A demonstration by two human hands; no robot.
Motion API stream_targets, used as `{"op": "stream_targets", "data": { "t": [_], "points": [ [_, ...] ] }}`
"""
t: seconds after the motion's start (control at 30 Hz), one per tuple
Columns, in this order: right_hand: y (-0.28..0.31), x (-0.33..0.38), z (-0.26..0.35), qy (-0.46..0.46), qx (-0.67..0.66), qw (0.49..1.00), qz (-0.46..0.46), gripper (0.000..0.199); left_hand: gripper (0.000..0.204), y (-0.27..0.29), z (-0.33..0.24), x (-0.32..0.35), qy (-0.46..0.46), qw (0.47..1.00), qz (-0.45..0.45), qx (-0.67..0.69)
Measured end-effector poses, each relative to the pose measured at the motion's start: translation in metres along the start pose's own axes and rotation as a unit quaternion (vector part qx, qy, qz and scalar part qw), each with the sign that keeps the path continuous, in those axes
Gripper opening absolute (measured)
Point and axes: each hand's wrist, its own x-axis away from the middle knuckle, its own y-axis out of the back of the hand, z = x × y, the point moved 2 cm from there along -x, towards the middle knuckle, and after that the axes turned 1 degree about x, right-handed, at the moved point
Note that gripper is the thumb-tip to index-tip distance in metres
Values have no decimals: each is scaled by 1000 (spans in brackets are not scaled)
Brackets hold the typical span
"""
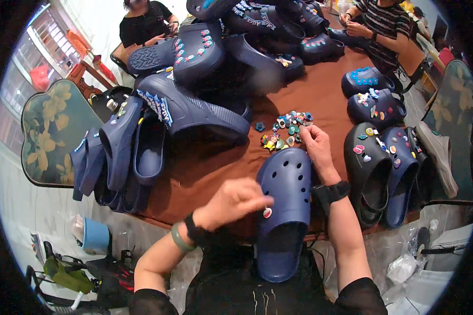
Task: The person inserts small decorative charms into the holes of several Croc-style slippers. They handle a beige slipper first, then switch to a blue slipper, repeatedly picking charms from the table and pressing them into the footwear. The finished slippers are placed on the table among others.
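A navy clog (285, 194) with a holed upper lies toe away from me, its heel over the table's near edge. One red and white shoe charm (267, 212) sits on its left side. My left hand (237, 203) is beside that charm, slightly blurred, its fingers curled in; whatever they may hold is hidden. Beyond the toe lies a pile of small colourful shoe charms (291, 126). My right hand (317, 148) reaches past the clog's right side to the pile, fingertips pinched together at its right edge. I cannot make out what is between them.
Navy clogs (194, 107) are heaped at the left and back of the brown-covered table (189, 184). Decorated clogs (368, 163) line the right side. Two people, one in black (144, 23) and one in stripes (383, 26), sit across. A blue bucket (95, 236) stands lower left.
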Motion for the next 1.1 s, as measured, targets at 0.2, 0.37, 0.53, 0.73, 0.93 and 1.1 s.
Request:
{"op": "stream_targets", "data": {
  "t": [0.2, 0.37, 0.53, 0.73, 0.93, 1.1],
  "points": [
    [-1, 1, 4, -18, 41, 999, 16, 23, 20, 15, 52, -98, -72, 982, -52, -165],
    [0, 2, 5, 5, 35, 999, 0, 27, 23, 9, 71, -133, 25, 956, 31, -290],
    [-1, 2, 2, 21, 68, 997, 2, 26, 25, 12, 67, -135, -17, 949, 35, -314],
    [1, -1, -5, 10, 44, 999, 19, 24, 9, 20, 61, -109, 19, 995, -78, -62],
    [0, 1, 4, -21, -1, 997, 76, 27, 6, 24, -10, -37, 278, 926, -36, 253],
    [-10, 12, 39, 23, -24, 965, 259, 25, 10, 14, 16, -4, 287, 909, 36, 300]
  ]
}}
